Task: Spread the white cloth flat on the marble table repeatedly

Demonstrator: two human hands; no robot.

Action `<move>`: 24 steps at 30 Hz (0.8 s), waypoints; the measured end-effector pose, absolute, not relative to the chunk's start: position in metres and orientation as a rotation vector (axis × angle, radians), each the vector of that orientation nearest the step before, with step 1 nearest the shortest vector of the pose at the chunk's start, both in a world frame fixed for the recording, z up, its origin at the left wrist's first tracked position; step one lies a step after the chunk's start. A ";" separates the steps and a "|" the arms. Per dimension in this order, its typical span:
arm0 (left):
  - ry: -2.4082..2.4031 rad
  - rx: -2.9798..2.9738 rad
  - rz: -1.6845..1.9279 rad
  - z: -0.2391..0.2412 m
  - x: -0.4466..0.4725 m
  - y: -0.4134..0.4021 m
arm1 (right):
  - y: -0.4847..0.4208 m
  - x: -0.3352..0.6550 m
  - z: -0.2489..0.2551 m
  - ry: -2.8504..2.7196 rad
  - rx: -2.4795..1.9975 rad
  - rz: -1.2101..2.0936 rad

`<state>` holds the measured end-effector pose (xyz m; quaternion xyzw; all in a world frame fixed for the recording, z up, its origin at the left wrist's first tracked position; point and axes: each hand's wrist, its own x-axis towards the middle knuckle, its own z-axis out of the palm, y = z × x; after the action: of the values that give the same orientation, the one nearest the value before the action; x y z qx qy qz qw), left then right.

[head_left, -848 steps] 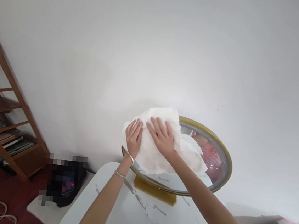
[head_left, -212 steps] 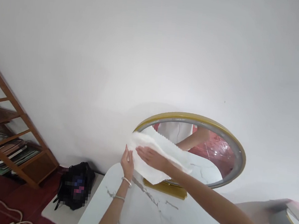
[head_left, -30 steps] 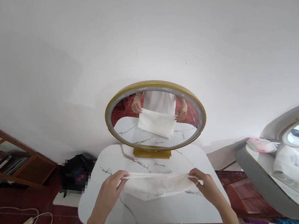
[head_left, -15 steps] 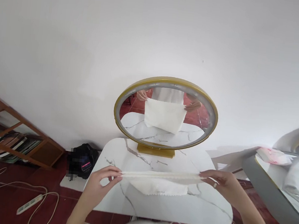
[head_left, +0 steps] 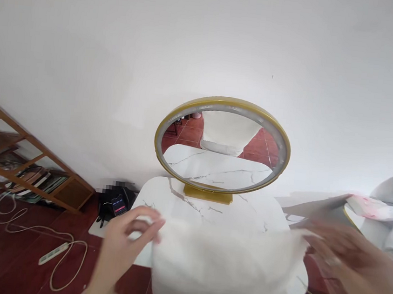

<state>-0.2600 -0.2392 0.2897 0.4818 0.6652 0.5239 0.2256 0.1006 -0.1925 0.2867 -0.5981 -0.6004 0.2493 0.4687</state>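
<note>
Head view: left fingers [head_left: 146,228] pinch the cloth [head_left: 222,266] screening the table [head_left: 211,209] below the mirror [head_left: 223,145]; right fingers [head_left: 326,247] unclear.

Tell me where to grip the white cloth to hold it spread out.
Take the white cloth at its two upper corners, one from each side, pinching the top edge. It is a limp sheet hanging spread in the air, so only a hold at the corners keeps it open. The left hand pinches the upper left corner; the right hand is at the other, too blurred to judge.
</note>
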 end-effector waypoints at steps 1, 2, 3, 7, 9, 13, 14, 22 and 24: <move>1.845 1.286 1.436 0.278 -0.250 -0.220 | -0.171 0.097 0.271 -1.416 -1.451 0.676; 1.845 1.257 1.439 0.263 -0.240 -0.201 | -0.148 0.093 0.252 -1.362 -1.425 0.708; 1.834 1.266 1.447 0.248 -0.232 -0.183 | -0.127 0.089 0.232 -1.319 -1.394 0.697; 1.842 1.502 1.270 0.185 -0.203 -0.148 | -0.084 0.069 0.151 -1.451 -1.407 0.460; 1.822 1.574 1.021 0.156 -0.192 -0.157 | -0.090 0.058 0.115 -1.531 -1.432 0.375; 1.749 1.548 0.605 0.098 -0.177 -0.190 | -0.122 0.036 0.042 -1.715 -1.466 0.342; 1.737 1.534 0.523 0.084 -0.174 -0.195 | -0.128 0.031 0.024 -1.739 -1.502 0.321; 1.809 1.968 0.407 0.008 -0.165 -0.133 | -0.108 0.026 -0.051 -1.858 -1.676 0.124; 1.844 2.122 0.431 0.000 -0.162 -0.107 | -0.096 0.027 -0.053 -1.912 -1.685 0.061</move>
<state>-0.1615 -0.1074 -0.0003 0.7379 0.6412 0.1498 0.1481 0.0274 -0.0961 -0.0531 -0.6323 -0.7174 0.0227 0.2916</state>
